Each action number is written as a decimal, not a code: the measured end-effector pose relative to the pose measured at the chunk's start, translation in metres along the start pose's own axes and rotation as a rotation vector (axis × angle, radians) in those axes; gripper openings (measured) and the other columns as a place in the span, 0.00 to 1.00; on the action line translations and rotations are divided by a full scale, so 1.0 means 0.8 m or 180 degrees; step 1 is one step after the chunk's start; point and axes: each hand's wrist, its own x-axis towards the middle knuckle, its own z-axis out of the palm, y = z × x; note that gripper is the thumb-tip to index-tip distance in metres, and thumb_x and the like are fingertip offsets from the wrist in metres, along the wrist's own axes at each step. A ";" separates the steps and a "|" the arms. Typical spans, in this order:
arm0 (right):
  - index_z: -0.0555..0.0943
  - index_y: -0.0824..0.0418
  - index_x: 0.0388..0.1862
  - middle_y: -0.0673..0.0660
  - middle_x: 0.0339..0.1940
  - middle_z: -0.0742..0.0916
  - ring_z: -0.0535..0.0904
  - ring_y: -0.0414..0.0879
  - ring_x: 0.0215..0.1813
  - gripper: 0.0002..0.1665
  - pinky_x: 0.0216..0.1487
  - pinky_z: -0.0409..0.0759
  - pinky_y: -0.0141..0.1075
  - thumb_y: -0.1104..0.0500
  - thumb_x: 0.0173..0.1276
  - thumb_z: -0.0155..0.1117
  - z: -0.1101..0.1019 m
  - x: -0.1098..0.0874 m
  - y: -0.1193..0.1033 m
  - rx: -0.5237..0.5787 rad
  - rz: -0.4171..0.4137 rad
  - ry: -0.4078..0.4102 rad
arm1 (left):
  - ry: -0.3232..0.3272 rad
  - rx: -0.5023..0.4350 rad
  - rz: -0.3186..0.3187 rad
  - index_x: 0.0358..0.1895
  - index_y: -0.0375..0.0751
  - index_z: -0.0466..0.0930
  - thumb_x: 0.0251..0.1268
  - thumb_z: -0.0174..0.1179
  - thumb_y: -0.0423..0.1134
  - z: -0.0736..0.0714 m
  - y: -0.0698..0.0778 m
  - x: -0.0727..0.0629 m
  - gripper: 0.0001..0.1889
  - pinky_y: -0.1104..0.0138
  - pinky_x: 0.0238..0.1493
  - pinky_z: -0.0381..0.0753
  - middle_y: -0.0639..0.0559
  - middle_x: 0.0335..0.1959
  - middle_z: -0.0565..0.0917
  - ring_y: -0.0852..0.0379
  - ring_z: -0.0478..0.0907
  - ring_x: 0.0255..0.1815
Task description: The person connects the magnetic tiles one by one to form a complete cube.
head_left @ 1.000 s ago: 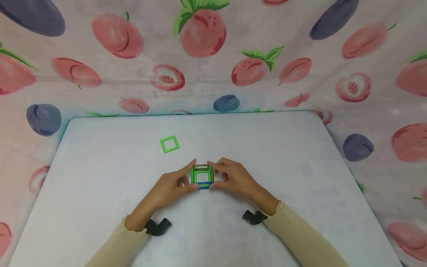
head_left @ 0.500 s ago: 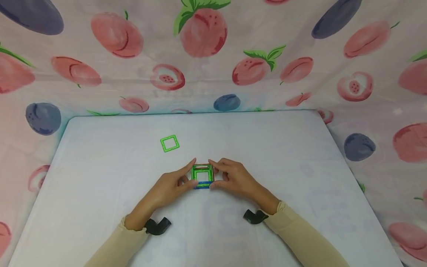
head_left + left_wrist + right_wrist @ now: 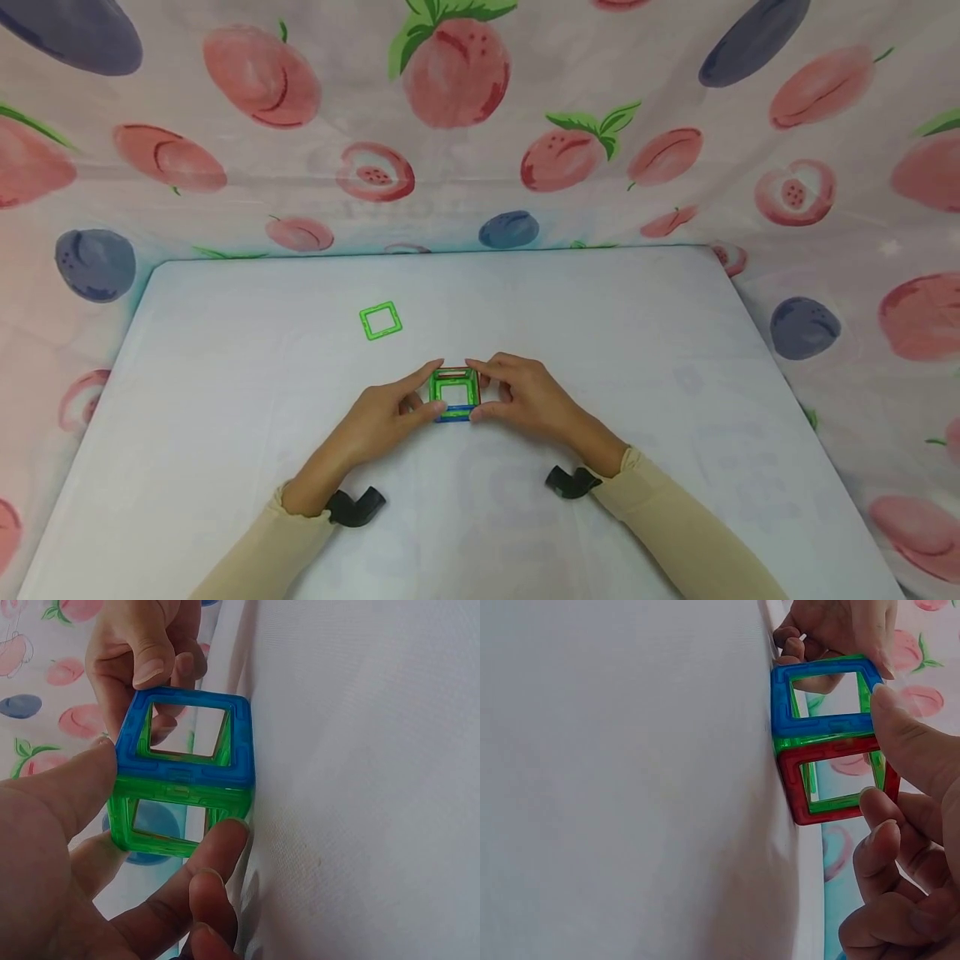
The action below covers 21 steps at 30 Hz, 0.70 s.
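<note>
A small cube of see-through magnetic tiles (image 3: 455, 409) stands near the middle of the white table, between both hands. Its near side is a blue square tile (image 3: 184, 772), beside a green one on the left. A red square tile (image 3: 792, 786) makes the side towards the right hand. My left hand (image 3: 386, 422) holds the left side between thumb and fingers. Opposite it, my right hand (image 3: 532, 402) grips the right side in the same way, thumb at the near blue edge. A loose green square tile (image 3: 385, 334) lies flat beyond the left hand.
A white cloth covers the table (image 3: 637, 333). Behind it and along both sides hangs a fruit-print curtain (image 3: 442, 167). Black curved pieces (image 3: 356, 507) sit at both wrists, next to the beige sleeves (image 3: 262, 550).
Both hands keep their grip on the tile cube with only slight finger shifts; the left thumb has slid a little leftwards along the near edge. The loose green tile stays put.
</note>
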 end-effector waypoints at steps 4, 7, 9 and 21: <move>0.78 0.61 0.69 0.51 0.40 0.84 0.68 0.34 0.27 0.43 0.29 0.68 0.27 0.48 0.56 0.81 0.002 -0.001 0.002 -0.0002 -0.0087 0.0038 | -0.0007 0.0008 -0.0007 0.80 0.61 0.61 0.72 0.61 0.57 0.000 0.001 0.000 0.36 0.66 0.35 0.72 0.57 0.31 0.81 0.60 0.73 0.30; 0.79 0.62 0.69 0.51 0.39 0.84 0.67 0.34 0.26 0.43 0.28 0.67 0.27 0.49 0.56 0.81 0.003 0.000 0.003 -0.0017 -0.0111 0.0048 | -0.0004 0.0012 0.0000 0.80 0.61 0.61 0.72 0.61 0.57 0.000 0.001 -0.001 0.36 0.66 0.36 0.72 0.58 0.31 0.81 0.61 0.72 0.30; 0.78 0.62 0.69 0.51 0.40 0.84 0.68 0.34 0.26 0.44 0.28 0.67 0.26 0.48 0.56 0.81 0.003 0.000 0.002 -0.0029 -0.0071 0.0028 | -0.0006 0.0010 -0.0004 0.80 0.60 0.61 0.72 0.61 0.57 0.000 0.001 -0.001 0.36 0.66 0.36 0.72 0.58 0.31 0.81 0.61 0.72 0.30; 0.79 0.59 0.69 0.52 0.39 0.82 0.71 0.39 0.27 0.43 0.28 0.68 0.27 0.48 0.56 0.82 0.002 0.003 -0.005 -0.0016 0.0111 -0.0031 | -0.0032 -0.0021 -0.0049 0.80 0.60 0.61 0.72 0.61 0.58 -0.001 0.002 0.000 0.36 0.66 0.36 0.72 0.58 0.31 0.81 0.60 0.72 0.30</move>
